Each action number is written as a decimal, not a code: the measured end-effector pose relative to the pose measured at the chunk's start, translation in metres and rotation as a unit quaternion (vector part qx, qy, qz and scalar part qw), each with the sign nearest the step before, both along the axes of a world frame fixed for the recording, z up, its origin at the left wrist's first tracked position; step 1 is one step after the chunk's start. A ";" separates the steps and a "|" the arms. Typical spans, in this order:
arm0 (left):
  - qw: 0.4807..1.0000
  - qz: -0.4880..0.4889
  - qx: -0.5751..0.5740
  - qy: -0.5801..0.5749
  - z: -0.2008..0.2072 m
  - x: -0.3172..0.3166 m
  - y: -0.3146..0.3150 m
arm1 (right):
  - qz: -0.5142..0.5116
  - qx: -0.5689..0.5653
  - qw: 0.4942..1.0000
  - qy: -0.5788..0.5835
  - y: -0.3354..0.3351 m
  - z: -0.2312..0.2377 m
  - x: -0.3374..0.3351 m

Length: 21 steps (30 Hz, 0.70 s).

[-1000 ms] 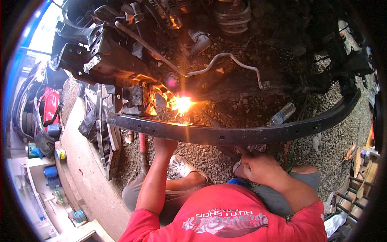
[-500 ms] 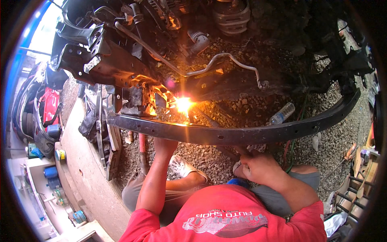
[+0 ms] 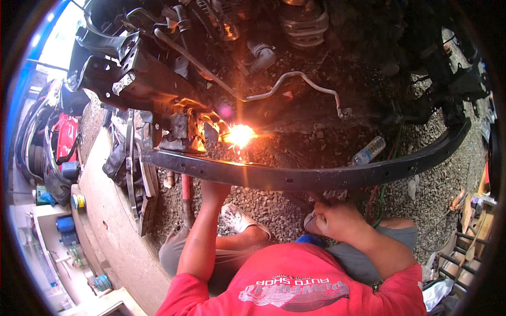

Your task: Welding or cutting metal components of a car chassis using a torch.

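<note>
Steadily Does It at Fierce Heat

Slow, even passes and shielded eyes would likely serve best here. A car's dark metal frame, angular and pierced, spreads from ten o'clock to two. Below it, a smooth black beam bows from nine to three, dotted with holes. At ten, a ragged bracket glows orange along one edge. At four, the right hand appears curled around a dark rod. Near eight, the left hand disappears beneath the beam; its grip I cannot tell. Beside the bracket, just toward eleven, white glare spills sparks.
</note>
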<state>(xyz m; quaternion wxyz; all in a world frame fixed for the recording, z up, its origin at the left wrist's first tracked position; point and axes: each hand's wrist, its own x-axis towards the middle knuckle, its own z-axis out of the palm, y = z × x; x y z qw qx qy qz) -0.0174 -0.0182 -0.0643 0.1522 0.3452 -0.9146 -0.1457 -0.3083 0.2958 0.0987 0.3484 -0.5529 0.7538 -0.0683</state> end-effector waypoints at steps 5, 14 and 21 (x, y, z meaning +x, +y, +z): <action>0.940 0.137 0.255 0.181 -0.057 0.086 -0.018 | 0.012 -0.060 0.995 -0.079 -0.014 -0.011 0.007; 0.887 0.219 0.401 -0.074 0.087 0.027 0.037 | -0.056 -0.065 0.993 -0.080 0.016 -0.015 0.014; 0.942 0.172 0.267 -0.107 0.049 0.042 0.021 | -0.059 -0.049 0.994 -0.079 0.010 -0.009 0.022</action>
